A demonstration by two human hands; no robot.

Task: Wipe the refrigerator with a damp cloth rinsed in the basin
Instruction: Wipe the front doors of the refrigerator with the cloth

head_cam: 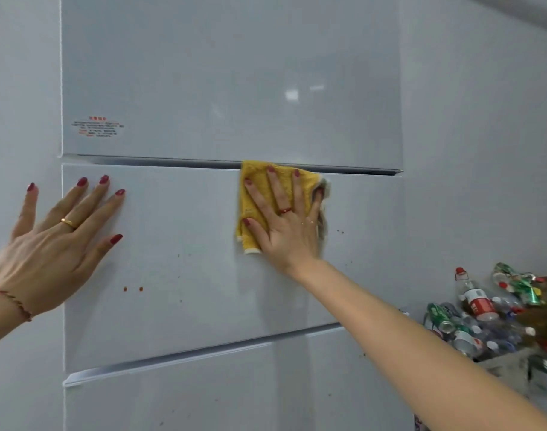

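- Refrigerator fills most of my view: a pale, glossy front split into an upper door, a middle door and a lower door, with dark seams between them.
- My right hand lies flat on the middle door, fingers straight and spread, pressing a yellow cloth against the door's top edge, right of centre.
- The cloth's upper hem touches the seam under the upper door; a paler fold of it shows beyond my little finger.
- My left hand is spread open too, holding nothing, with the fingertips on the middle door near its top-left corner and the palm over its left edge.
- Two small reddish spots sit on the middle door below my left hand, and finer brown specks are scattered toward the door's centre and right side.
- A label of red and dark print sits near the upper door's bottom-left corner; I cannot read it.
- Past the refrigerator's right side, low down, lies a heap of empty plastic bottles and crushed cans.
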